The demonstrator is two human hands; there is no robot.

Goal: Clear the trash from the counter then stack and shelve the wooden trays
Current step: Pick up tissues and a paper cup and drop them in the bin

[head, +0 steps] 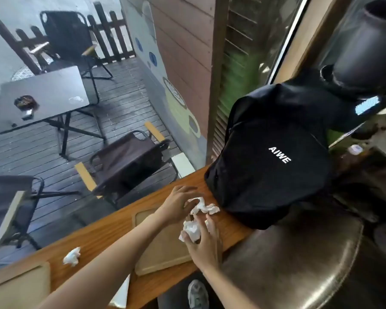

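Along the bottom of the frame runs a warm orange-brown wooden counter with visible grain, bearing pale tan rectangular wooden trays and white crumpled paper napkins. At right centre sits a black fabric backpack with white "AIWE" lettering. At lower right is a glossy dark brown stool seat.

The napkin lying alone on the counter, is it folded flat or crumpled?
Crumpled. The napkin is a bunched white wad with irregular creases, lying on the counter.
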